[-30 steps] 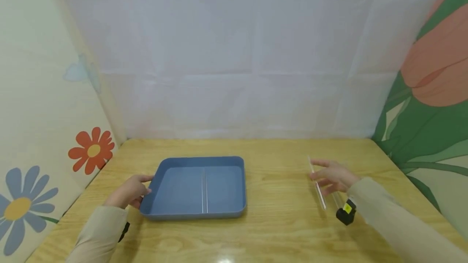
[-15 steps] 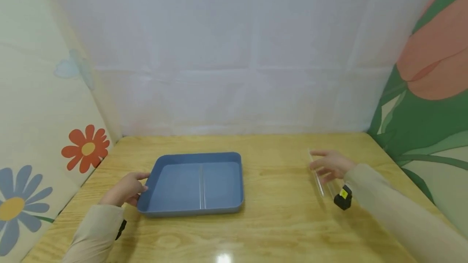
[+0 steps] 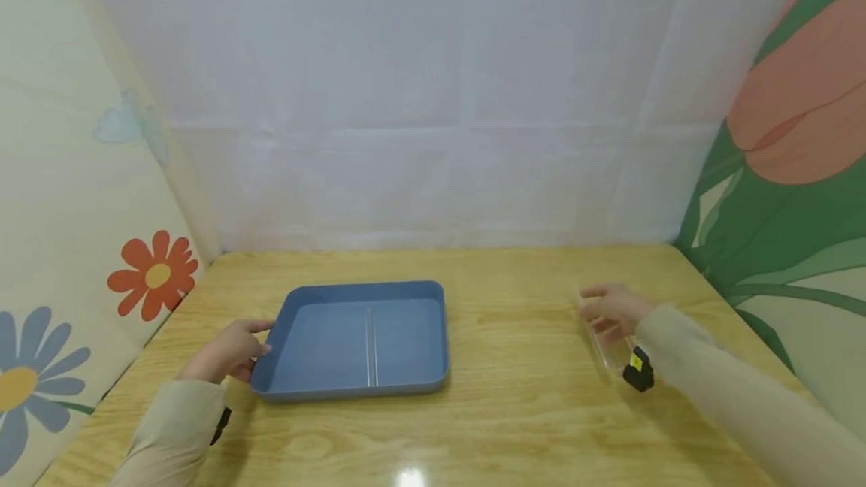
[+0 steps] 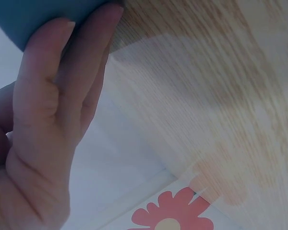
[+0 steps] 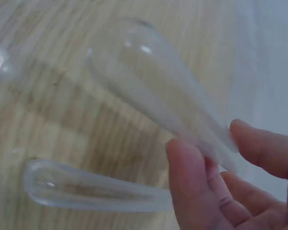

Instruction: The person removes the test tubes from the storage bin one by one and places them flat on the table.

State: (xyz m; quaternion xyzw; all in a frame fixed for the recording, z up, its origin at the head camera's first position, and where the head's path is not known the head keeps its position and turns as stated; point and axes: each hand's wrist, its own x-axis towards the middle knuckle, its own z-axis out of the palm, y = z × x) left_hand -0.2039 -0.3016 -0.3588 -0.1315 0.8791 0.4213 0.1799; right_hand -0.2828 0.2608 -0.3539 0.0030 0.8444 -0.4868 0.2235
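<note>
In the head view, my left hand (image 3: 226, 352) holds the left wall of a shallow blue tray (image 3: 348, 394). The left wrist view has the fingertips against the tray's blue edge (image 4: 24, 19). A clear strip (image 3: 372, 348) runs front to back inside the tray. My right hand (image 3: 617, 310) is over the right side of the table. It pinches one end of a clear, long, narrow piece with a rounded far end (image 5: 139, 72). Beneath it, a second clear narrow piece (image 5: 91, 189) lies on the wood, one end hidden behind the fingers.
Both things stand on a light wooden table (image 3: 514, 427). A white cloth (image 3: 419, 96) hangs behind it. Flower-printed cloths rise at the left (image 3: 54, 194) and right (image 3: 805, 209). A black wrist camera (image 3: 637, 370) hangs below the right cuff.
The clear piece in the right hand has turned, so it no longer shows as a bright thin line. The left hand stays at the tray. The view has shifted slightly.
</note>
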